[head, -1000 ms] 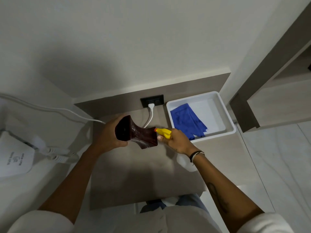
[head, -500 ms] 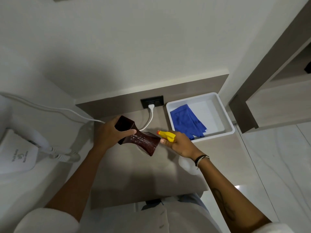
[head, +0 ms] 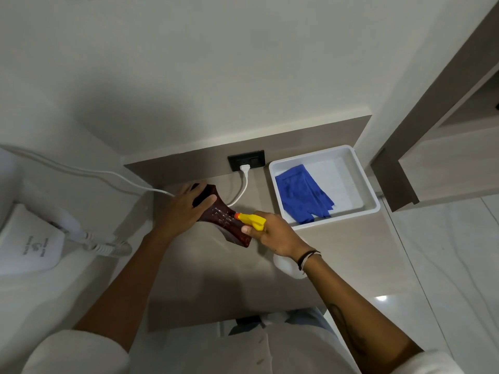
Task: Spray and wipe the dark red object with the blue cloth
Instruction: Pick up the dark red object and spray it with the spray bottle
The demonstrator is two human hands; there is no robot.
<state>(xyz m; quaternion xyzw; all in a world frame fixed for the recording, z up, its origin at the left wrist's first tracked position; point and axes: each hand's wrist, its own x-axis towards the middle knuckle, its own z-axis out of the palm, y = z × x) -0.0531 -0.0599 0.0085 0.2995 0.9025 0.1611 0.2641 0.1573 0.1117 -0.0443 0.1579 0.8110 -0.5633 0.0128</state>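
Head cam, looking down at a grey-beige tabletop (head: 216,287) set against a white wall. Left hand (head: 186,209) is wrapped around the upper end of the dark red object (head: 224,221), fingers over the top, thumb across its side. The object is glossy, narrow in the middle and flared at both ends, held tilted above the tabletop w/ its lower end pointing toward the person's right. Small droplets show on its waist.

Right hand (head: 272,233) is closed around a spray bottle (head: 289,265): yellow nozzle head (head: 251,220) sticks out between thumb and fingers, orange tip just beside the object's narrow part, maybe touching, can't tell for sure. The bottle's white body shows below the wrist, mostly hidden by the hand. Dark bands on that wrist. Index finger lies under the nozzle; can't tell if the trigger is pressed.

Blue cloth (head: 302,195) lies crumpled in a white rectangular tray (head: 370,195) at the tabletop's back right corner, near the right hand but not touching it.

Behind the object, a black wall socket (head: 247,159) w/ a white plug (head: 245,168); its cable (head: 81,172) loops down and runs off left. At far left, a white device (head: 27,244) w/ a coiled cord sits on a lower white surface. Pale sleeves at bottom edge.
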